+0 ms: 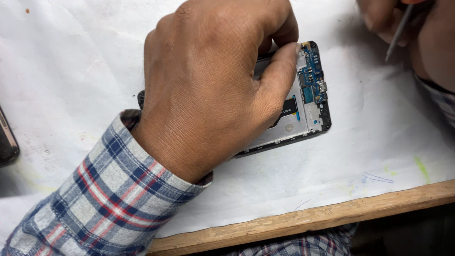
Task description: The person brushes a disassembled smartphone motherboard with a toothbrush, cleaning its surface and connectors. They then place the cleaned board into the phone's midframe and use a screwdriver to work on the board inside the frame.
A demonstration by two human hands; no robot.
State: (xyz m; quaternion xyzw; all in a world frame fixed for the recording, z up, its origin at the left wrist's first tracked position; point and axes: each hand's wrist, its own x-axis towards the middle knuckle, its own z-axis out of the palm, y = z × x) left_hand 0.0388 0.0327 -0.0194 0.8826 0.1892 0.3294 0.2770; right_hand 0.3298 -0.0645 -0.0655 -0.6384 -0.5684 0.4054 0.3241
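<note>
Left hand: your left hand (213,80) fills the centre of the frame, pressed down over the opened phone (303,109), its fingers (277,78) curled onto the upper edge and the thumb laid across the inside, holding it flat.
Right hand: your right hand (403,23) sits in the upper right corner, fingers pinched narrow around a thin grey tool (397,33) whose tip points down-left, clear of the phone.
Phone: lies right of centre on the white paper (71,71), back cover off, long axis running left to right; most of it is hidden under your left hand.
Inside the phone: a blue circuit board (313,76) runs along the right end, a black strip with small print sits just left of it, and a silver frame surrounds both.
In the way: your left hand covers the phone's whole left part, so only the right end shows.
Around: a dark device edge (7,142) at the far left; the wooden rim of the worktop (308,218) along the bottom; faint green and blue marks on the paper at lower right.
Sleeve: plaid cuff (109,199), lower left.
</note>
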